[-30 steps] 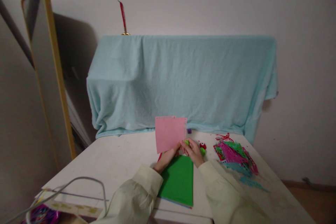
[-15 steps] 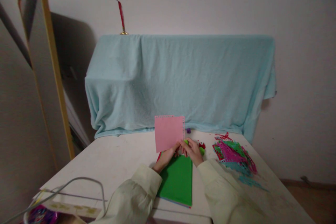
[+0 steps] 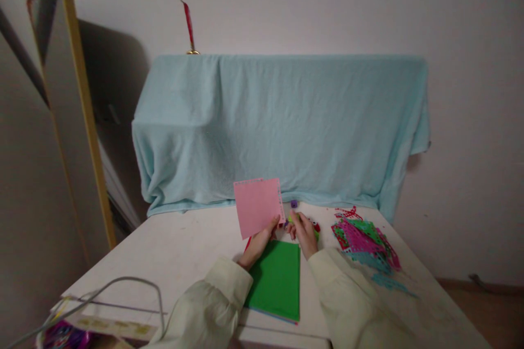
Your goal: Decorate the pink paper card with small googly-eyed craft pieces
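Note:
My left hand [image 3: 261, 240] grips the lower right corner of a pink sheet [image 3: 257, 207], which is held up and tilted. A row of small punched holes runs down its right edge, and another along part of the top. Just right of the sheet, the fingers of my right hand [image 3: 305, 234] are closed around a small lime-green object [image 3: 292, 218], mostly hidden by them. Below both hands lies a stack of sheets with a green sheet [image 3: 275, 283] on top. A small red figure with eyes [image 3: 315, 226] sits beyond my right hand, partly covered.
Punched scraps in pink, green, red and blue form a pile [image 3: 366, 242] on the right of the white table [image 3: 196, 245]. A purple cube [image 3: 293, 204] stands at the back by a light blue cloth [image 3: 286, 131]. A grey cable [image 3: 123, 278] loops at the front left.
My left hand has shifted the pink sheet slightly left and tilted it. My right hand has moved apart from the sheet's edge, still holding the lime-green object.

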A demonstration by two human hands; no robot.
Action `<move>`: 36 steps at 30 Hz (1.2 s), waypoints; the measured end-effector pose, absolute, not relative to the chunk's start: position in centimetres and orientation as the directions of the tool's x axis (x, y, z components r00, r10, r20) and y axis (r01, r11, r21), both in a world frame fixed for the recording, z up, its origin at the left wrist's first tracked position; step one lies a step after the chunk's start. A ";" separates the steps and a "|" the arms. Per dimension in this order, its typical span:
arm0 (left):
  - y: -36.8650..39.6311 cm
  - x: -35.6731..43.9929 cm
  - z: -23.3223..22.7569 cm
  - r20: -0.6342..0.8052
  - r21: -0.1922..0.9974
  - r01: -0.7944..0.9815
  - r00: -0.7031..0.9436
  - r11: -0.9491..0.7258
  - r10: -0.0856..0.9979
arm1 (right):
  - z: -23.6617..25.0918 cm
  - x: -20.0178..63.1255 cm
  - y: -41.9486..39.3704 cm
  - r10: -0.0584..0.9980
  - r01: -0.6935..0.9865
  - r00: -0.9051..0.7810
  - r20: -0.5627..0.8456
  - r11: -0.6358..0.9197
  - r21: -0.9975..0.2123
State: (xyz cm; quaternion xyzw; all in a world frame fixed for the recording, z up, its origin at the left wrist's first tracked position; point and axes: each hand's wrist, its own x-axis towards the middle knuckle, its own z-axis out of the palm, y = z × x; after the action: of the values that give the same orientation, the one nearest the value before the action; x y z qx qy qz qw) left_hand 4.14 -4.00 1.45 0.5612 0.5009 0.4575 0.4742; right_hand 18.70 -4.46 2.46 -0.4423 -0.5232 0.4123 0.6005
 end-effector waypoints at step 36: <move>-4.1 4.1 1.2 0.025 0.992 0.124 0.075 -0.034 0.997 | 2.9 19.4 -4.8 0.931 0.059 0.261 0.255 0.248 -0.967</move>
State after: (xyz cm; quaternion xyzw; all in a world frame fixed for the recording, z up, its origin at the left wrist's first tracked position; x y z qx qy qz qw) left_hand 4.14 -4.08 1.24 0.5558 0.5044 0.4560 0.4782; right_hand 19.41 -4.79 2.93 -0.5009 -0.4943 0.3535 0.6163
